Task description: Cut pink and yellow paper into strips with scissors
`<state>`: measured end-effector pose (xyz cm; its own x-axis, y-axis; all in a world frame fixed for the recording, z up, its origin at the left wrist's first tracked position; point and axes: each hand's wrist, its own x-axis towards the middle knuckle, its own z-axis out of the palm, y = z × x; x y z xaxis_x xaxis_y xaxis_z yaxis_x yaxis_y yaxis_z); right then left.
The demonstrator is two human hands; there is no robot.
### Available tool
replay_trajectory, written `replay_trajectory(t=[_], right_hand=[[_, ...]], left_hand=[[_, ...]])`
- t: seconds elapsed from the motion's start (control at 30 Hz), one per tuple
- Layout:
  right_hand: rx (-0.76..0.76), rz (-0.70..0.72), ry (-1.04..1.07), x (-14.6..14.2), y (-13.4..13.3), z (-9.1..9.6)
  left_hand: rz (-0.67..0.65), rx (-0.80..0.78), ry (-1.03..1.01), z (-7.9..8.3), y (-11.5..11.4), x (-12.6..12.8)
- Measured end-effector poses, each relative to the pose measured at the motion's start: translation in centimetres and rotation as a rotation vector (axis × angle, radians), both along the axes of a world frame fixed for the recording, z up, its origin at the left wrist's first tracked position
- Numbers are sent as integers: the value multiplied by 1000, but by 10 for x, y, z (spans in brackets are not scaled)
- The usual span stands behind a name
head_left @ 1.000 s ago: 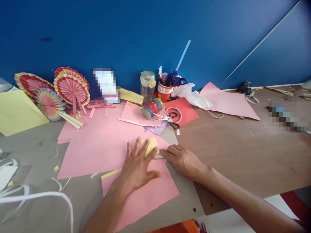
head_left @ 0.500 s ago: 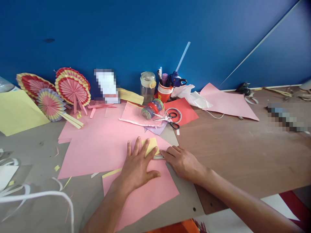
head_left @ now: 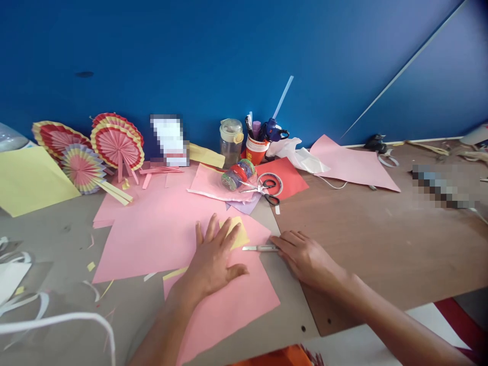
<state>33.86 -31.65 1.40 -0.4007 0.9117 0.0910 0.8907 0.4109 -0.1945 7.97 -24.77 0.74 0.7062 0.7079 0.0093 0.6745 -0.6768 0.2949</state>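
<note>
My left hand (head_left: 213,256) lies flat with its fingers spread, pressing on a small yellow paper piece (head_left: 240,235) and the pink sheets beneath. Just to its right, my right hand (head_left: 305,256) is closed around the end of a slim utility knife (head_left: 263,248). The knife's blade points left, close to the lower edge of the yellow piece. Below the left hand is a smaller pink sheet (head_left: 236,315) with a yellow strip at its top edge. A large pink sheet (head_left: 152,239) spreads out behind the hands.
Folded paper fans (head_left: 118,145) stand at the back left. Scissors (head_left: 269,190), a tape roll and a wrapped bundle (head_left: 238,175) lie beyond the hands. Behind them are a clear bottle (head_left: 231,145) and a red cup (head_left: 256,150) of tools. A white cable (head_left: 76,317) crosses the lower left.
My right hand has moved right, drawing the utility knife away from my left hand, so more of the knife shows. My left hand stays nearly in place.
</note>
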Motion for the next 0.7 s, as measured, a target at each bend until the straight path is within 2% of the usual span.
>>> replay_trajectory(t=[0.1,0.2,0.3,0.4,0.47,0.57,0.7], right_hand=[[27,-172,22,17,4,-3],[43,-322,7,21,18,-9],[89,-415,-65,13,32,-10],[203,-463,-92,-2,39,-5],[231,-401,-15,-16,41,0],[133,-171,123,-41,44,6],[26,-43,63,-72,56,7]], left_hand=[[141,53,-32,2,5,-2],[300,111,-26,-2,8,-3],[330,128,5,-6,10,-5],[317,145,21,-6,11,-4],[318,158,23,-5,10,-3],[344,177,14,-4,10,-2],[399,208,-49,-6,10,-5]])
